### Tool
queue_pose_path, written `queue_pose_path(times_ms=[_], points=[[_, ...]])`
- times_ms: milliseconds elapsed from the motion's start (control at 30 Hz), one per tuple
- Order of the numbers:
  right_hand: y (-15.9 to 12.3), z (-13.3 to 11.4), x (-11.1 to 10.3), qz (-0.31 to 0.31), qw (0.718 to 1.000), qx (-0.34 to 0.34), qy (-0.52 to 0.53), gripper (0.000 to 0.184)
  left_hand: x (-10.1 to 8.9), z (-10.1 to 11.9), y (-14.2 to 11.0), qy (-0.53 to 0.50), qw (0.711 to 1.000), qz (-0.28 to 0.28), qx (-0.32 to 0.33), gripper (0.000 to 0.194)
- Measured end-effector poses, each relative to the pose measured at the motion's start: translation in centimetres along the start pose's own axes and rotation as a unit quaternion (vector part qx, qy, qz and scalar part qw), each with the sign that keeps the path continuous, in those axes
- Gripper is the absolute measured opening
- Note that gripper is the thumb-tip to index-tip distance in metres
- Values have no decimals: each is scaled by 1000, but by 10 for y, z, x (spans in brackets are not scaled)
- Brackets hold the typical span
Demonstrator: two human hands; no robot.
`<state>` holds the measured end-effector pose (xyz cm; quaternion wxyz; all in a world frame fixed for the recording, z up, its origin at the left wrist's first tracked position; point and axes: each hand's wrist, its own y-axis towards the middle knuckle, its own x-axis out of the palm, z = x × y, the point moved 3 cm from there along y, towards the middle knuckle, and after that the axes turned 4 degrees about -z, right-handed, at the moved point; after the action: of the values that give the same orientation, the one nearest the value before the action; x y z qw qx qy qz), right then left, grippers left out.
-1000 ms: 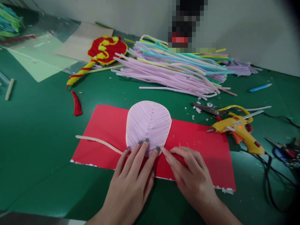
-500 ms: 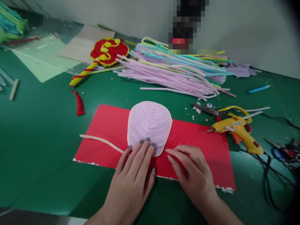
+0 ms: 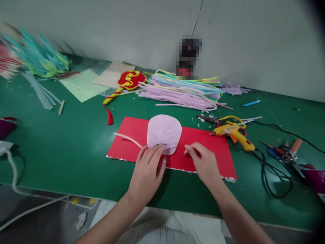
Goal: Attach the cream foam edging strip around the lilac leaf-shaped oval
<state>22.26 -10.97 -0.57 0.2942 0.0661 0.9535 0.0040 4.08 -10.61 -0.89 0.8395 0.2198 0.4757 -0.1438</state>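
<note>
On a red board (image 3: 212,147) lies a rounded lilac fan face (image 3: 165,130), covered in slanting strips that meet along a centre line, with a cream edge. My left hand (image 3: 149,164) rests on its lower part, fingers stretched out and lying flat. A pale pipe-cleaner stem (image 3: 127,137) runs from the board's left side to the fingers of that hand, where its end is hidden. Just right of the fan face, my right hand (image 3: 203,161) is closed in a pinch above the board. Whatever its fingertips hold, if anything, is too small to make out.
A yellow glue gun (image 3: 233,132) and scissors (image 3: 212,119) lie at the board's right, the gun's black cord (image 3: 264,173) curling nearby. Behind are a pile of pastel pipe cleaners (image 3: 177,93) and a red-and-yellow fan (image 3: 130,79) with a tassel. Keys (image 3: 284,152) lie farther right.
The camera has pulled back and tilted, showing more of the table. My right fingers have drawn together into a tighter pinch. My left hand stays on the fan face.
</note>
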Motion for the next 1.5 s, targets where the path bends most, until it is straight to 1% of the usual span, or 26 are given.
queue_pose_path(times_ms=[67,133,167,267,367,400,500,533,567,667,700,833,1200,1500], points=[[-3,-2,2,20,1000,5,17,43,-2,-1,-2,-23,999,23,0,33],[-5,-2,5,53,998,3,31,47,-4,-4,-3,-32,998,54,-14,32],[-5,0,6,65,997,-4,33,44,-5,-5,-3,-34,997,64,-19,32],[-5,5,9,100,994,-25,30,24,-3,-7,-3,-39,997,60,-34,33],[-6,6,8,128,991,-40,23,25,-3,-8,-2,-47,996,69,-40,35],[-7,6,8,126,991,-44,20,24,-3,-9,-2,-47,995,72,-40,36],[-9,3,8,105,993,-49,11,40,-3,-9,-3,-43,995,76,-39,35],[-10,3,8,102,993,-51,10,43,-3,-9,-3,-42,996,75,-38,34],[-10,4,8,105,993,-53,10,41,-3,-9,-3,-41,996,73,-36,34],[-8,7,8,128,990,-65,15,24,-3,-8,-3,-41,996,68,-33,33],[-7,8,8,129,989,-72,16,20,-3,-8,-3,-41,996,67,-33,33],[-6,7,10,111,989,-99,4,15,-4,-9,-3,-48,996,65,-34,34],[-9,0,9,101,986,-126,-25,15,-7,-10,-2,-89,994,55,-38,37],[-8,-3,10,79,988,-131,-29,16,-11,-10,-3,-119,991,47,-41,33]])
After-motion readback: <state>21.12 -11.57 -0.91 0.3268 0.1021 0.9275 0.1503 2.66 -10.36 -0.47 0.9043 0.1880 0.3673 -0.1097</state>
